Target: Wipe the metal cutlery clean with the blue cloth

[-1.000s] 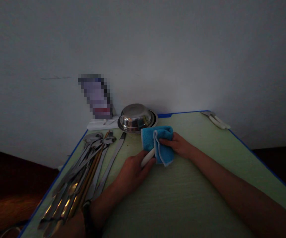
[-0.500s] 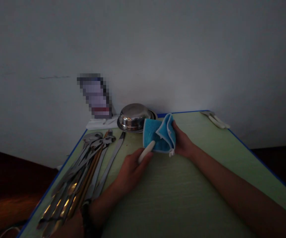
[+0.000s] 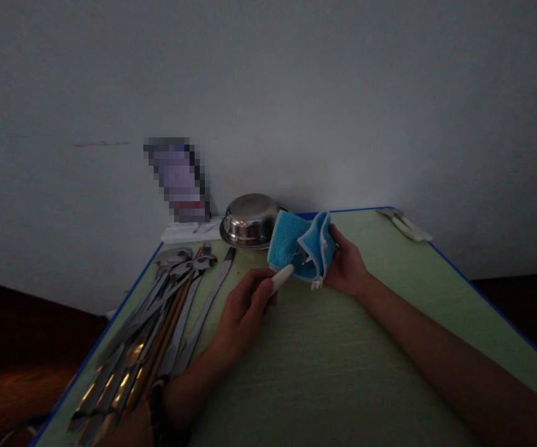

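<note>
While the left hand's [image 3: 246, 312] fingers grasp a utensil by its white handle [image 3: 282, 279], the right hand [image 3: 349, 267] grips a folded blue cloth [image 3: 284, 239] at the handle's one o'clock, the metal end partly hidden in its folds. From the handle, an upturned steel bowl [image 3: 248, 220] sits at eleven o'clock, cutlery [image 3: 159, 313] between eight and nine, white-handled scissors [image 3: 405, 226] at two.

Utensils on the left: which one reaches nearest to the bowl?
The rightmost, knife-like utensil: its tip lies close to the metal bowl; other utensils end farther left.
</note>
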Action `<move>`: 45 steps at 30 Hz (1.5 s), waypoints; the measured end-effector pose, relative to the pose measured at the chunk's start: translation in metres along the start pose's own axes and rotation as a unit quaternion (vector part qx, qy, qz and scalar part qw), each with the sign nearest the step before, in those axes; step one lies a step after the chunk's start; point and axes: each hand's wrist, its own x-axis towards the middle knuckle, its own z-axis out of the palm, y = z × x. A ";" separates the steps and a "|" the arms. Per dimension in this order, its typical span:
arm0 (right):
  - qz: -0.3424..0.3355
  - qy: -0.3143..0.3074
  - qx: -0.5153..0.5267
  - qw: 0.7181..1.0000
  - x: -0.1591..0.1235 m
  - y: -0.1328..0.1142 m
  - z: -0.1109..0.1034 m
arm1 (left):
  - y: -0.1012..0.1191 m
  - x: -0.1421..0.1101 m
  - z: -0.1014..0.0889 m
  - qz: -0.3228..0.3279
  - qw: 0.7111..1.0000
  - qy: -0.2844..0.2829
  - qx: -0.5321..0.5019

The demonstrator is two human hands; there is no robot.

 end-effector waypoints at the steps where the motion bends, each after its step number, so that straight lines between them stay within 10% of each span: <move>1: 0.002 -0.001 0.000 1.000 0.000 0.000 0.001 | 0.000 0.000 -0.001 0.007 1.000 0.011 0.001; 15: 0.064 -0.024 0.008 0.998 0.008 0.011 -0.010 | 0.001 0.003 0.003 0.042 0.992 0.034 0.113; 31: -0.022 -0.028 0.129 0.991 -0.001 -0.003 -0.002 | 0.004 0.001 -0.001 -0.028 0.997 0.034 0.068; 38: 0.043 -0.039 0.056 0.997 -0.002 0.007 0.001 | 0.004 0.004 0.001 -0.072 0.997 0.031 -0.001; 45: -0.032 -0.085 -0.203 0.975 0.001 0.021 -0.008 | 0.004 0.003 0.000 -0.021 0.991 -0.041 0.127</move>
